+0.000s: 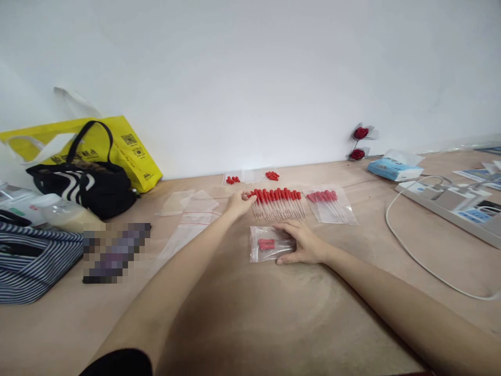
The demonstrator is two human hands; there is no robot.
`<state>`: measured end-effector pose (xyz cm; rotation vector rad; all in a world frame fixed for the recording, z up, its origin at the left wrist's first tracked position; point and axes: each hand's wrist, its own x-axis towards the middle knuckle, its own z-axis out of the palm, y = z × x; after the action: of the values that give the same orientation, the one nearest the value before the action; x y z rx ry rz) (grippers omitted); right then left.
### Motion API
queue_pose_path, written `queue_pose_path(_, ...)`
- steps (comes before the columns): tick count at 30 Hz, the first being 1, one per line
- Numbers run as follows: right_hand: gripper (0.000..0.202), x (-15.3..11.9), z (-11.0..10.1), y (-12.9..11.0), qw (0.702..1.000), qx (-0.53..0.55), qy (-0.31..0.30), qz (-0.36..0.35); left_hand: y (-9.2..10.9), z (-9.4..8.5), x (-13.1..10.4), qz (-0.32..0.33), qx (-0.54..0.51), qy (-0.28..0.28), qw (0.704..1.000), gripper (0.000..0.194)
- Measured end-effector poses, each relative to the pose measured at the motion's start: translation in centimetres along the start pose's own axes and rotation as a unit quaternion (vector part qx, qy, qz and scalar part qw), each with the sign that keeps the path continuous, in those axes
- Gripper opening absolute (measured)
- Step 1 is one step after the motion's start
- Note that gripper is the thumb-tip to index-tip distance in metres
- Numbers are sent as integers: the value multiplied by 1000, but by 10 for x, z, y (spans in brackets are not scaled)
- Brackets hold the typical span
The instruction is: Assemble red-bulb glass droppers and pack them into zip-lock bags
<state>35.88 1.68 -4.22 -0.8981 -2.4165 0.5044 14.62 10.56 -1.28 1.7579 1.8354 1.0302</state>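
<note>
The red-tipped sticks (278,196) are lying at 3 o'clock from the left hand (237,204), their tips pointing to 11; I cannot tell if its fingers are pinching. The right hand (307,245) is resting, fingers apart, on the clear bag (255,254).

Left hand (240,202): fingertips too small and blurred to read; could not tell whether they gripped a red-tipped stick or only touched it. Right hand (303,243) covered part of the clear bag (256,256) and the lower ends of the sticks inside. Dark object (119,256) at left pixelated; kind not readable. Yellow bag (141,156) cut by left edge, partly behind the black bag (105,188); small print illegible. Striped bag (39,261) also ran out of frame, as did the power strip (450,209) at right.
</note>
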Motion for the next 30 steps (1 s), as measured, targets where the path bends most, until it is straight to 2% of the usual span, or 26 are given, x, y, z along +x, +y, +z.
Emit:
queue_pose_path(3,78,5,2,0,1000,11,-2,-3,9,14,28,-15,25,10,1000,24)
queue_pose_path(6,77,11,4,-1,1000,14,-7,-11,14,22,41,-36,39,3,999,20)
queue_pose_path(9,77,13,5,-3,1000,13,-7,-23,14,25,46,-60,37,-24,997,16)
queue_pose_path(12,78,12,4,-3,1000,17,1,-25,14,27,48,-81,10,-46,996,23)
queue_pose_path(15,79,9,1,-2,999,28,12,-28,16,26,49,-95,-45,-52,993,28)
queue_pose_path(17,79,5,-1,0,999,31,16,-26,17,20,47,-97,-97,-49,989,23)
queue_pose_path(21,77,-1,-6,5,999,27,23,-8,12,-12,28,-86,-226,-1,970,12)
queue_pose_path(26,76,-3,-4,9,1000,22,21,-3,-18,-60,-24,-89,-347,130,924,18)
queue_pose_path(30,75,-3,-2,10,1000,7,17,-4,-40,-73,-63,-120,-398,183,891,23)
